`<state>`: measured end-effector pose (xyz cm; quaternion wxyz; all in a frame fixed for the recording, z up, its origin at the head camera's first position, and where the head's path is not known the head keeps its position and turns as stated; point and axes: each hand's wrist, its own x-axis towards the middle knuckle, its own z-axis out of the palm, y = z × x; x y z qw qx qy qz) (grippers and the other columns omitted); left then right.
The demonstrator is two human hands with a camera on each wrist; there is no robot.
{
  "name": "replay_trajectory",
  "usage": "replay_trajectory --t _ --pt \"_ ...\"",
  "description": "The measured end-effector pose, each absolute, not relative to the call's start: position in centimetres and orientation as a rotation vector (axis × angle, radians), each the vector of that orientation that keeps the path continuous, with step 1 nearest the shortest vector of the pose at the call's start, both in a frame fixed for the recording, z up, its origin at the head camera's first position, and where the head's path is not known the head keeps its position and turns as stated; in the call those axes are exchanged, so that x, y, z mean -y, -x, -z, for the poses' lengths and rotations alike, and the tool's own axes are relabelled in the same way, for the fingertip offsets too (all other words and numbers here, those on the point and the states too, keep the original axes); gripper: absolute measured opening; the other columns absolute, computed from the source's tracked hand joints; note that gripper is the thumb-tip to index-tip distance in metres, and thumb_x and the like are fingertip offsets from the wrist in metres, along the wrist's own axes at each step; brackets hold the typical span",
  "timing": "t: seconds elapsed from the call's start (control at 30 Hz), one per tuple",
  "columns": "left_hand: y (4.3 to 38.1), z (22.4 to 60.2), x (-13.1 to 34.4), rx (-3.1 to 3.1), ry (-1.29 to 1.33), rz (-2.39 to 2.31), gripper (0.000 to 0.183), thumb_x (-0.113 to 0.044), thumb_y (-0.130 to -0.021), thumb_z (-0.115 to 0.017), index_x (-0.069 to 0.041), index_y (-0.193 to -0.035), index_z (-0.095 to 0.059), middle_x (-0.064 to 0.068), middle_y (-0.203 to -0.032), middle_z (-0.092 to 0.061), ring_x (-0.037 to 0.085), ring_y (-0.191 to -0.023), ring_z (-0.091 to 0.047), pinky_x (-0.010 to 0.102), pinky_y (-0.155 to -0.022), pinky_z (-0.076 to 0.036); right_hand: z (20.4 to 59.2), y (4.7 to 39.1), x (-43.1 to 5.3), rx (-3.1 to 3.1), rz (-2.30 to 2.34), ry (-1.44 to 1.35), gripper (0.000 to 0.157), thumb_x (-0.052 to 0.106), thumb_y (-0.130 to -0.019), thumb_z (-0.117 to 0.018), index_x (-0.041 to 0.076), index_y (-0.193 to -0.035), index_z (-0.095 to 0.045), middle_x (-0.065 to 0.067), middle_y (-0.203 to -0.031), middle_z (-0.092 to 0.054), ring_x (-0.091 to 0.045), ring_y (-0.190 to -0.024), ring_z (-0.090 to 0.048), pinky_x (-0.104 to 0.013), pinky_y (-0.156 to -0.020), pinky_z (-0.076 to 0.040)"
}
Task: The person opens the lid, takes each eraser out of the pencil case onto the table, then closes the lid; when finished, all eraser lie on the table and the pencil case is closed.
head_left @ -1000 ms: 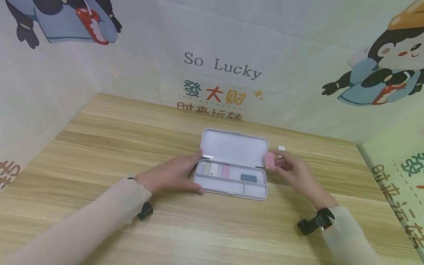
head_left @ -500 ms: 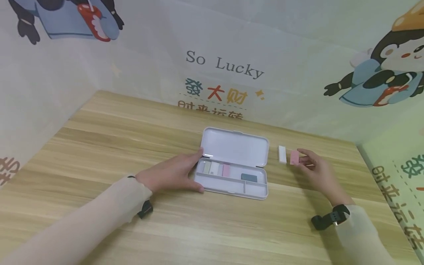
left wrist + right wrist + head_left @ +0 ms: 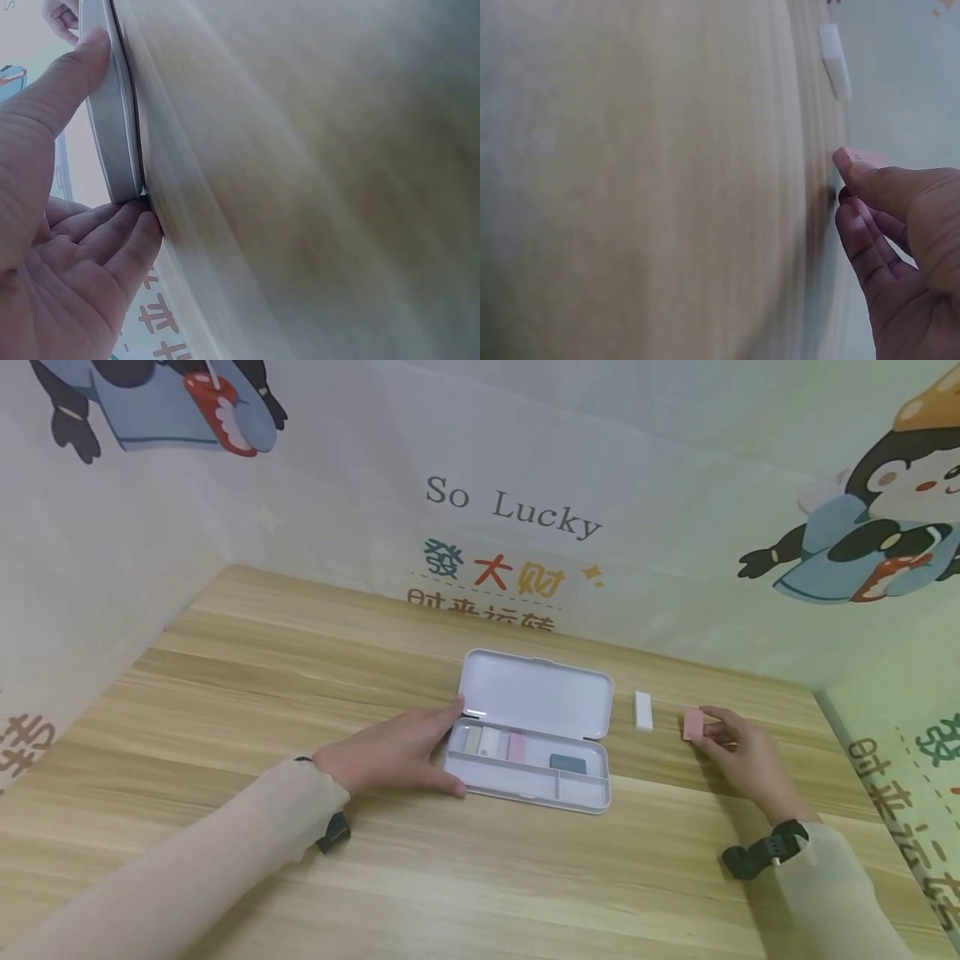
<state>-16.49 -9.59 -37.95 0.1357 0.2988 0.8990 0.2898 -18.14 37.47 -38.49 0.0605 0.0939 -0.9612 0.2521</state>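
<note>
Left hand: grips the left end of the pale case, thumb point(image 3: 452, 785) at its front corner, fingers near the hinge; this left hand point(image 3: 390, 753) lies left of the case.
Case point(image 3: 534, 695): open on the surface point(image 3: 450, 885), nearer the back edge than the front, lid laid toward the back edge.
Case's rear compartment: pale green block point(image 3: 473, 740), white block point(image 3: 489, 742) and pink block point(image 3: 516, 747) toward the left, teal block point(image 3: 567, 764) toward the right.
Right hand point(image 3: 753, 768): pinches a loose pink block point(image 3: 693, 724) near the surface's back right corner; cannot tell whether the block touches down.
Loose white block point(image 3: 643, 711): on the surface near the back edge, between case and right hand.
</note>
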Motion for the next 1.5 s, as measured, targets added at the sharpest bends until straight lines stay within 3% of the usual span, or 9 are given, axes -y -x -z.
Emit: replay_trajectory --t 0.23,0.47,0.57,0.67,0.77,1.5 --pt "16.5 38.0 9.6 -2.602 -0.861 -0.841 0.120 -0.045 -0.081 -0.089 0.004 -0.165 -0.018 0.017 -0.166 -0.041 0.025 -0.145 -0.051 0.043 -0.124 -0.042 38.7 18.5 -37.8 2.960 -0.782 -0.222 0.046 0.007 -0.102 -0.066 -0.013 -0.142 -0.053 -0.036 -0.118 -0.069 -0.051 -0.107 -0.069 -0.023 -0.077 -0.055" --pt "16.5 38.0 9.6 -2.604 -0.855 -0.835 0.120 -0.045 -0.081 -0.089 0.004 -0.165 -0.018 0.018 -0.166 -0.041 0.025 -0.145 -0.051 0.043 -0.124 -0.042 38.7 18.7 -38.2 3.033 -0.827 -0.183 0.048 0.012 -0.104 -0.063 -0.013 -0.143 -0.052 -0.036 -0.122 -0.066 -0.049 -0.110 -0.068 -0.010 -0.073 -0.046" --pt "16.5 37.9 9.6 -2.601 -0.853 -0.839 0.120 -0.045 -0.081 -0.089 0.004 -0.165 -0.018 0.018 -0.167 -0.039 0.025 -0.145 -0.051 0.043 -0.124 -0.041 38.6 18.8 -38.4 3.049 -0.835 -0.172 0.049 0.015 -0.105 -0.063 -0.012 -0.144 -0.053 -0.033 -0.122 -0.067 -0.024 -0.101 -0.071 -0.007 -0.073 -0.046" --pt "16.5 37.9 9.5 -2.598 -0.848 -0.840 0.120 -0.045 -0.081 -0.089 0.004 -0.165 -0.018 0.018 -0.168 -0.038 0.025 -0.146 -0.050 0.043 -0.124 -0.041 38.6 18.8 -38.6 3.061 -0.862 -0.161 0.050 0.018 -0.106 -0.062 -0.012 -0.145 -0.053 -0.030 -0.122 -0.067 0.008 -0.093 -0.058 -0.006 -0.073 -0.047" --pt "16.5 37.8 9.5 -2.597 -0.838 -0.832 0.121 -0.045 -0.082 -0.089 0.004 -0.165 -0.017 0.018 -0.169 -0.037 0.025 -0.148 -0.048 0.043 -0.125 -0.040 38.5 18.8 -38.8 3.078 -0.914 -0.152 0.051 0.021 -0.107 -0.061 -0.012 -0.146 -0.052 -0.030 -0.124 -0.066 0.020 -0.087 -0.048 -0.007 -0.073 -0.047" --pt "16.5 38.0 9.6 -2.592 -0.845 -0.852 0.121 -0.046 -0.081 -0.089 0.003 -0.165 -0.018 0.017 -0.169 -0.036 0.026 -0.149 -0.048 0.044 -0.125 -0.039 38.6 19.0 -38.9 3.094 -0.985 -0.153 0.055 0.027 -0.108 -0.059 -0.011 -0.148 -0.050 -0.029 -0.126 -0.065 0.020 -0.089 -0.049 -0.010 -0.074 -0.048"
